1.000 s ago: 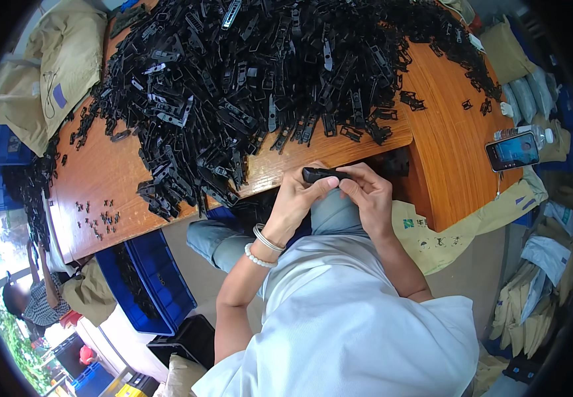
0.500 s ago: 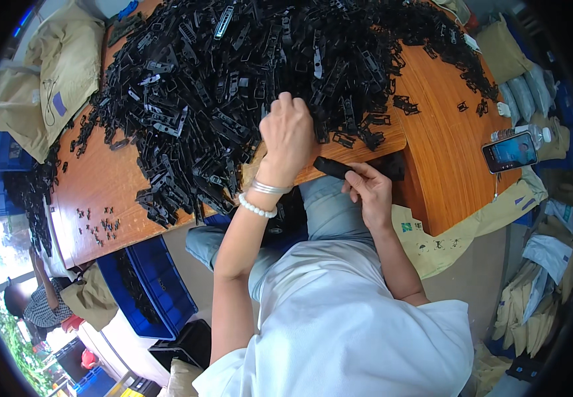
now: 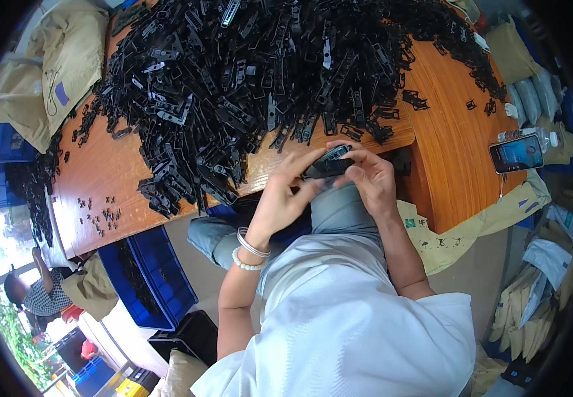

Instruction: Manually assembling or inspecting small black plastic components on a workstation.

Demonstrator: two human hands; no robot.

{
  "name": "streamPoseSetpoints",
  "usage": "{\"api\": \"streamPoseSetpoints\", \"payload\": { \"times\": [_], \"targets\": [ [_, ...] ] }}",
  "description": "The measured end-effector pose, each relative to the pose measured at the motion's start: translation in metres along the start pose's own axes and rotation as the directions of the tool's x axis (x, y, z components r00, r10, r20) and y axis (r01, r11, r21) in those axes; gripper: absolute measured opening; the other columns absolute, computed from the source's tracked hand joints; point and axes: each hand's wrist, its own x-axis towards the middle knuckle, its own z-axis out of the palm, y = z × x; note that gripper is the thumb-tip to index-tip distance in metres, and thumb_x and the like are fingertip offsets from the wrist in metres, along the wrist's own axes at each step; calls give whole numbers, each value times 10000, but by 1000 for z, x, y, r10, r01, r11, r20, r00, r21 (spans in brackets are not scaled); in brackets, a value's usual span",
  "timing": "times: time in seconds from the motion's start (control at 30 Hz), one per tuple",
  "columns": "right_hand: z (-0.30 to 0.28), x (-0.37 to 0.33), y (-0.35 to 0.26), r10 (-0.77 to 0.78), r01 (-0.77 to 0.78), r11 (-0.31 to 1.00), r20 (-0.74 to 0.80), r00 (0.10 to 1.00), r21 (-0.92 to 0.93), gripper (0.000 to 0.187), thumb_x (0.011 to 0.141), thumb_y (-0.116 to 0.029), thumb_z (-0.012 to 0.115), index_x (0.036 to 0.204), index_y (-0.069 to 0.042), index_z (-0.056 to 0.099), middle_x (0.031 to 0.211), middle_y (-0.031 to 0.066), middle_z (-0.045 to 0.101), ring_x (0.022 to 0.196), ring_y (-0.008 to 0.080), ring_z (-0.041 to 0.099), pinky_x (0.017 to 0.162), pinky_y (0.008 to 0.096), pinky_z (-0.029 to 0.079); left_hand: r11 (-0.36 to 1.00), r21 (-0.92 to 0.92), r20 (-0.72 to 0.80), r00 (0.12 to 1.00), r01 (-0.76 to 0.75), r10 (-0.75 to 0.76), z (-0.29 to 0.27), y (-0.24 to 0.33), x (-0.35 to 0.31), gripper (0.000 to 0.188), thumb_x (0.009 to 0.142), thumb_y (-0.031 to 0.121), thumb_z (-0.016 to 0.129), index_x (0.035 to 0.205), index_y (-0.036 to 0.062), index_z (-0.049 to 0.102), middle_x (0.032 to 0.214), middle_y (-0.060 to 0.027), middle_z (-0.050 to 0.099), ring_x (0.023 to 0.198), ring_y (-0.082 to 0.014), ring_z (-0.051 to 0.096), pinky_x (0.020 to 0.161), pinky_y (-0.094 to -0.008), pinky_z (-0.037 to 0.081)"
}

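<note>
Just off the table's near edge, a long black plastic part [image 3: 329, 167] is held between both my hands, with a shiny slotted piece on its top. My right hand [image 3: 376, 180] grips its right end with the thumb below and the fingers above. On the left end, the fingers and thumb of my left hand [image 3: 285, 197] close around it; the thumb tip is smeared by motion. Beyond them lies a big heap of black plastic parts [image 3: 200, 86], slotted and frame-like, spread over the wooden table [image 3: 455, 142].
At the right table edge is a phone [image 3: 517, 154] beside a clear bottle [image 3: 548, 140]. Tiny parts [image 3: 101, 215] lie at the left. A blue crate [image 3: 167, 278] stands below. Sacks [image 3: 74, 63] rest far left. Another person [image 3: 41, 294] is at the lower left.
My left hand has come back from the heap toward me and now meets my right hand at the black part. A shiny slotted piece now shows on top of it.
</note>
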Motion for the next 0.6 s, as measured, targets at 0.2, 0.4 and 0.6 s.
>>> {"api": "streamPoseSetpoints", "payload": {
  "times": [0.2, 0.4, 0.6],
  "targets": [
    [1, -6, -10, 78, -82, 990, -44, 996, -117, 182, 794, -45, 603, 961, 29, 588, 976, 151, 592, 809, 173, 607, 633, 240, 513, 993, 86, -93, 993, 81, -72, -2, -5, -1, 267, 833, 7, 518, 1095, -20, 561, 768, -88, 557, 558, -96, 555, 521, -215, 436],
    [9, -15, -20, -91, 95, 761, 40, 995, -641, 174, 760, 0, 629, 922, 56, 600, 782, 87, 623, 674, 119, 612, 600, 202, 474, 954, -132, 152, 956, 270, -250, -20, 11, -4, 259, 851, 70, 541, 1068, -72, 558, 647, -55, 568, 512, -85, 536, 506, -203, 440],
    [20, -26, -14, -180, 134, 711, 6, 984, -690, 183, 749, -5, 640, 920, 48, 606, 757, 90, 617, 660, 112, 602, 583, 200, 466, 972, 65, 92, 968, 227, -233, -15, 17, -16, 387, 767, 119, 662, 1073, -79, 534, 721, -126, 599, 556, -108, 573, 517, -229, 467]
  ]
}}
